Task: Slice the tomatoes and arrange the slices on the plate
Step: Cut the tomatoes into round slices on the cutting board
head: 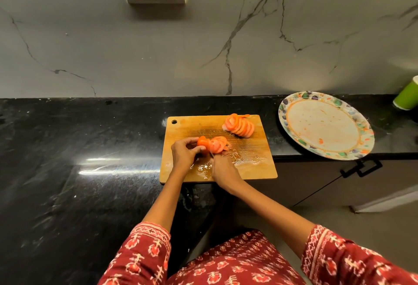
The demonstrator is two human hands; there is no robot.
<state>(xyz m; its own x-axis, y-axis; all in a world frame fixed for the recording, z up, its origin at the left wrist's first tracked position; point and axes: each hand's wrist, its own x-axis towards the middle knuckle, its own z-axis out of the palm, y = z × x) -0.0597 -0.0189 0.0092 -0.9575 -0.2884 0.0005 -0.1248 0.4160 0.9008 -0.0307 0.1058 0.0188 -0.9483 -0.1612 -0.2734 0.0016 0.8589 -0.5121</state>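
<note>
A wooden cutting board (253, 167) lies on the black counter. My left hand (184, 152) pinches the uncut end of a tomato (203, 142) on the board, and its cut slices (218, 144) lean to the right of it. My right hand (224, 171) grips a knife (211, 154) whose blade, mostly hidden, meets the tomato. A fanned row of slices (239, 125) from another tomato rests at the board's far right corner. The flower-rimmed plate (291, 131) sits to the right, holding only juice smears.
A green cup (407, 94) stands at the far right against the marble wall. The plate overhangs the counter's front edge above a cabinet door with a black handle (359, 168). Juice puddles wet the board's near side.
</note>
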